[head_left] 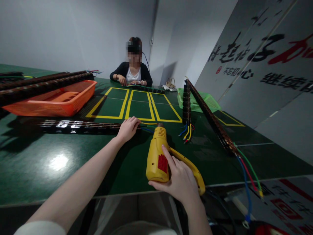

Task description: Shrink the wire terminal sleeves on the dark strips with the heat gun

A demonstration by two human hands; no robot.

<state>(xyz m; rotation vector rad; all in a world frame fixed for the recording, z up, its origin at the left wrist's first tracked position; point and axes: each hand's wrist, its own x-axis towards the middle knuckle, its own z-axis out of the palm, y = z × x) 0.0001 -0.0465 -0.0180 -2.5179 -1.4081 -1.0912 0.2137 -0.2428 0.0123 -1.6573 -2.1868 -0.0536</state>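
My right hand (pixel 179 178) grips a yellow heat gun (pixel 157 160) with a red patch on its side, the index finger lying along its body. Its metal nozzle (pixel 160 125) points away from me, beside thin yellow, green and blue wires (pixel 148 127). Those wires come out of the right end of a long dark strip (pixel 80 126) lying flat on the green table (pixel 73 179). My left hand (pixel 128 129) is closed over that end, where the wires leave it; its fingertips are partly hidden.
An orange basket (pixel 56 107) at the left carries several long dark strips (pixel 46 83). At the right, more wired strips (pixel 212 120) lean on a green basket (pixel 202 99). Yellow tape rectangles (pixel 140 104) mark the table. Across it sits a person (pixel 133 73) handling another strip.
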